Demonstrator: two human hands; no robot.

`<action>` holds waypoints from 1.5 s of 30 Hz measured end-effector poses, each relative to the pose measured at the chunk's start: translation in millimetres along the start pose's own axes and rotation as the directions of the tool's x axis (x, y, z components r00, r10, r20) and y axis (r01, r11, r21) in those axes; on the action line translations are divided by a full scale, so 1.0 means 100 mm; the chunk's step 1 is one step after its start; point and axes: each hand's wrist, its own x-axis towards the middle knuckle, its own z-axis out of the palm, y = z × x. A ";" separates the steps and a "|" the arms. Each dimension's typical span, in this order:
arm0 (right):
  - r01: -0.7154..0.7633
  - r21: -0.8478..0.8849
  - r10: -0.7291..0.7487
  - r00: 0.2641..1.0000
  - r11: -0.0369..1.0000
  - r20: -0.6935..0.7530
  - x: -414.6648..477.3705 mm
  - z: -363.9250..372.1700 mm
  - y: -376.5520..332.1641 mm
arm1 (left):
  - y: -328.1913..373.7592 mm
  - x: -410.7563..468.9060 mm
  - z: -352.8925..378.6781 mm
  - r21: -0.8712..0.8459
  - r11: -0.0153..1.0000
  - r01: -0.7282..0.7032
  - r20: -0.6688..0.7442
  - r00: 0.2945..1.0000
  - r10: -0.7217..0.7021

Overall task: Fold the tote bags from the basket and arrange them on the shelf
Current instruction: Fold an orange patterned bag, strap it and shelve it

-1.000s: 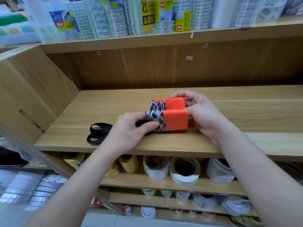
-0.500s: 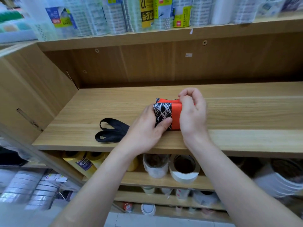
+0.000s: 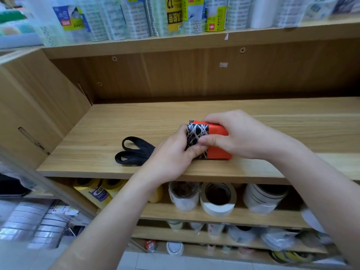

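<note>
A folded tote bag (image 3: 217, 148), orange with a black-and-white line-patterned band, lies as a small thick packet near the front of the wooden shelf (image 3: 272, 137). Its black handles (image 3: 134, 152) trail out to the left in loops on the shelf board. My left hand (image 3: 171, 158) grips the patterned left end of the packet, thumb on top. My right hand (image 3: 239, 133) holds the packet from the right, fingers curled over its back edge and thumb pressing the front face. No basket is in view.
The shelf's left side panel (image 3: 39, 117) and back wall (image 3: 194, 76) close it in. Packaged rolls (image 3: 175, 16) stand on the shelf above. Tape rolls (image 3: 217, 199) fill the lower shelves.
The packet has been folded smaller and now lies further right. My right hand shifted from covering its right end to gripping over the top, and the handles slid right with the bag.
</note>
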 end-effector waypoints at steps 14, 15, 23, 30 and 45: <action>-0.053 -0.221 0.064 0.997 0.974 0.042 -0.05 -0.14 -0.07 | -0.26 -0.23 -0.69 0.109 0.994 -0.001 0.209 0.978 -0.022; -0.060 -0.259 0.077 0.996 0.964 0.055 -0.05 -0.14 -0.08 | -0.26 -0.23 -0.67 0.164 0.986 -0.031 0.180 0.984 0.001; 0.000 -0.331 0.018 0.999 0.944 0.050 -0.14 -0.10 -0.11 | -0.31 -0.17 -0.84 -0.210 0.954 0.216 -0.013 0.975 -0.224; -0.055 -0.021 0.055 0.998 0.998 0.014 -0.07 -0.11 0.06 | -0.36 -0.22 -0.83 0.385 0.900 -0.204 -0.408 0.837 0.364; -0.223 0.396 0.157 0.969 0.891 0.191 -0.13 -0.39 0.45 | -0.26 -0.23 -0.55 0.183 0.893 -0.412 0.215 0.903 0.372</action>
